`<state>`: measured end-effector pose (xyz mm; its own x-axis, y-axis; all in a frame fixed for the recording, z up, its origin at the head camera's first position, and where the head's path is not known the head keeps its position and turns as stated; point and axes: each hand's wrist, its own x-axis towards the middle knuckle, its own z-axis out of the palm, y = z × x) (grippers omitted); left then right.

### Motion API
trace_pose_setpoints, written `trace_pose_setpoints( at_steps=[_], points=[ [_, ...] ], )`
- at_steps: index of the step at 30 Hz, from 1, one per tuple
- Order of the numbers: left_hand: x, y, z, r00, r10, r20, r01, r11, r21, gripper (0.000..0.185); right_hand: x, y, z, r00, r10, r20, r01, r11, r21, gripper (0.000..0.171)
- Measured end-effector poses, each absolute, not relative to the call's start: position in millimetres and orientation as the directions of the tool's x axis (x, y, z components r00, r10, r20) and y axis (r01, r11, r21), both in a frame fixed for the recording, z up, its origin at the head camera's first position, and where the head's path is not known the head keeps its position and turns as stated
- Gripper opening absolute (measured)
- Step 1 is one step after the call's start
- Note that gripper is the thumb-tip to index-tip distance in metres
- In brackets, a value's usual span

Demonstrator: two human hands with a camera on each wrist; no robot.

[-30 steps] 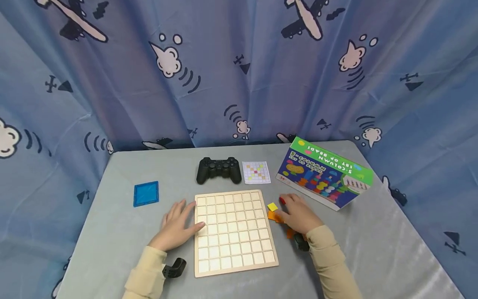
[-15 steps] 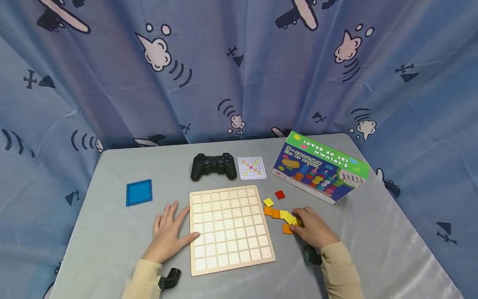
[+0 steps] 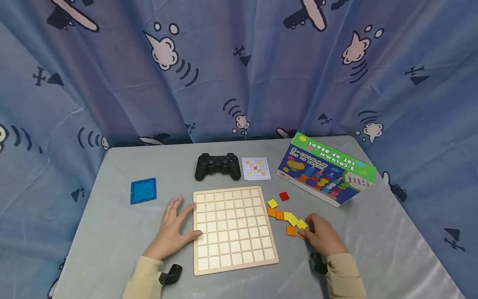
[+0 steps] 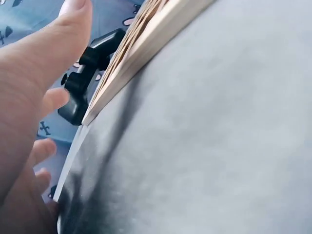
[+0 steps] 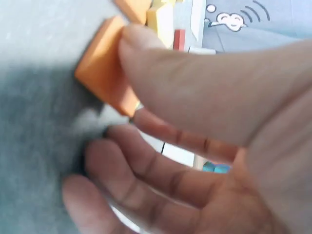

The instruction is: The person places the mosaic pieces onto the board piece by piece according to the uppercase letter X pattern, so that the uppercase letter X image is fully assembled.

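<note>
A wooden grid board [image 3: 235, 230] lies on the table between the hands. My left hand [image 3: 169, 232] is spread at its left side, with the thumb and index fingertip over the left edge. In the left wrist view the thumb [image 4: 53, 44] stretches over the board's side [image 4: 141, 53]. To the right of the board, my right hand [image 3: 324, 236] pinches an orange square tile [image 5: 105, 68] between thumb and curled index finger, low at the table. Several orange tiles [image 3: 291, 231] and yellow tiles [image 3: 292, 220] lie beside it, and a red tile [image 3: 284, 196] lies farther back.
Behind the board are a black game controller [image 3: 218, 166] and a card with a coloured grid pattern [image 3: 255, 168]. A printed toy box [image 3: 325, 170] stands at the back right. A blue square tray [image 3: 143, 191] lies at the left. A patterned curtain [image 3: 209, 74] hangs behind the table.
My right hand has uncovered the red tile and spread the orange and yellow tiles out, moving right and toward the table's front. The left hand stays by the board's left edge.
</note>
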<state>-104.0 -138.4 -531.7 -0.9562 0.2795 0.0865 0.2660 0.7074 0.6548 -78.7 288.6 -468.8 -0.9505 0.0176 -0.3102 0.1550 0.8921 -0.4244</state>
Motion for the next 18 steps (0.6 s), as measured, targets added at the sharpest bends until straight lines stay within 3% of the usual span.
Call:
trace_pose_setpoints(
  at_steps=[9, 18],
  points=[
    [-102.8, -132.0, -530.9, -0.934, 0.356, 0.02, 0.292, 0.731, 0.617, 0.084, -74.0, 292.9, -467.5, -0.94, 0.046, -0.338, 0.213, 0.853, -0.477, 0.036],
    [-96.7, -130.2, -535.7, -0.936, 0.319, 0.148, 0.345, 0.752, 0.562, 0.075, -74.0, 292.6, -465.1, -0.944, -0.012, -0.329, 0.156, 0.864, -0.479, 0.03]
  ],
)
